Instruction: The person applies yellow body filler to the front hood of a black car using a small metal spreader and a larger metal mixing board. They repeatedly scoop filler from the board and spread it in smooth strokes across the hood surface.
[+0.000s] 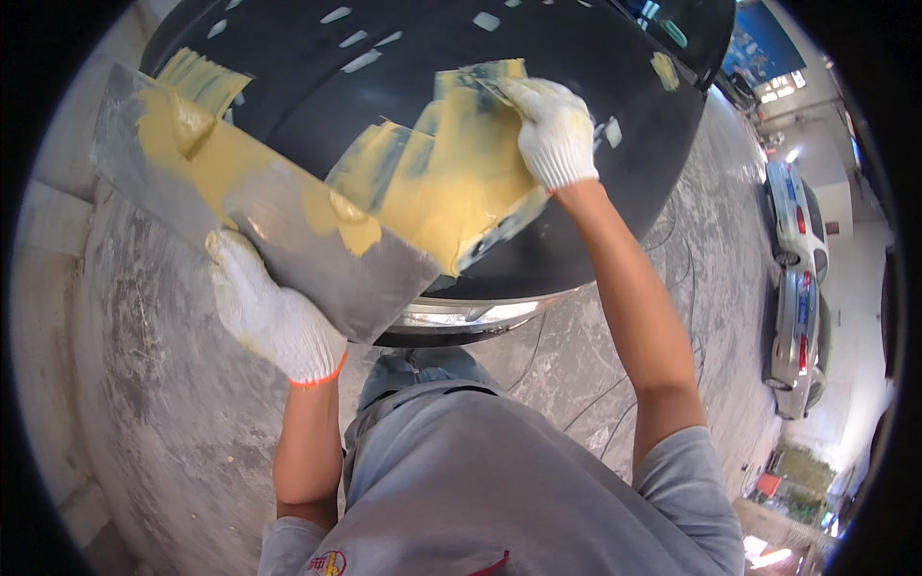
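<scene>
My left hand (274,312), in a white knit glove with an orange cuff, grips the lower edge of a flat grey mixing board (288,230). Yellow body filler (216,158) lies on the board in thick lumps and thin smears. The black car hood (298,106) spreads out beyond it, with a broad patch of the same filler (456,187) across its middle. At that patch's upper right, my right hand (552,134), also gloved, is closed around a thin putty spreader (492,91). Most of the spreader is hidden by the fingers and filler.
Several pale patches (362,61) dot the hood. A bright trim strip (471,312) runs along its near edge. Dark cables (595,398) cross the scuffed concrete floor (163,384). Parked cars (795,317) stand at the far right, and a pale wall (48,278) is at left.
</scene>
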Demonstrator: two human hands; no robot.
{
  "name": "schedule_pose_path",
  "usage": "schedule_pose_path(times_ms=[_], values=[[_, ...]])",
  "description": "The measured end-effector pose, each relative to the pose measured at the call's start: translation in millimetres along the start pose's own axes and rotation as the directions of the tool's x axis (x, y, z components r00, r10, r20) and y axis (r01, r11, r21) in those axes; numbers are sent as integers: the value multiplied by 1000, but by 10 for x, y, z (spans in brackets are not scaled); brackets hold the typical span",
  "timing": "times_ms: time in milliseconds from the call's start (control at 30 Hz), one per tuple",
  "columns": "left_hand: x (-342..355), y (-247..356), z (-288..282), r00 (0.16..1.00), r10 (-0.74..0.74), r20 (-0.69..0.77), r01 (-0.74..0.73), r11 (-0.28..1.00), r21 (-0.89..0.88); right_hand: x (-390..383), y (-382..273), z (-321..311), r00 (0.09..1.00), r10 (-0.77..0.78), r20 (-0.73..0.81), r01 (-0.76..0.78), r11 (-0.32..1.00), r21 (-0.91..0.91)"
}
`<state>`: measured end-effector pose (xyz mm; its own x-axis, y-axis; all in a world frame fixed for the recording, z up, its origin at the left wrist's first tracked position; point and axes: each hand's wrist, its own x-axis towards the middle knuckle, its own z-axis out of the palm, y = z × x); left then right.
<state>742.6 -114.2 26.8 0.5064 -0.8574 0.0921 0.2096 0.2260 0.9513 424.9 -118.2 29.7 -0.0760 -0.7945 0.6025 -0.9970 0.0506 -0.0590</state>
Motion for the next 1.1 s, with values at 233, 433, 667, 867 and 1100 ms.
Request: schedule_pose_path(times_ms=[233, 433, 667, 867, 1100], values=[[64, -134, -704, 996, 33, -85, -5, 950, 312, 291, 70, 452, 981, -62, 183, 60, 998, 17], [53, -202, -736, 995, -91, -44, 98, 971, 220, -732, -367, -169, 950, -251, 184, 223, 961, 162], [-18, -248, -554, 989, -111, 97, 95, 983, 159, -1552, -601, -434, 955, -265, 135, 233, 948, 217], [-209, -158, -373, 959, -161, 231, 105, 965, 239, -1577, -706, -824, 992, -108, -64, 122, 949, 290], [-614, -152, -129, 909, -281, 309, 210, 947, 244, -1609, -1635, -1491, 765, 460, 451, -643, 583, 496]])
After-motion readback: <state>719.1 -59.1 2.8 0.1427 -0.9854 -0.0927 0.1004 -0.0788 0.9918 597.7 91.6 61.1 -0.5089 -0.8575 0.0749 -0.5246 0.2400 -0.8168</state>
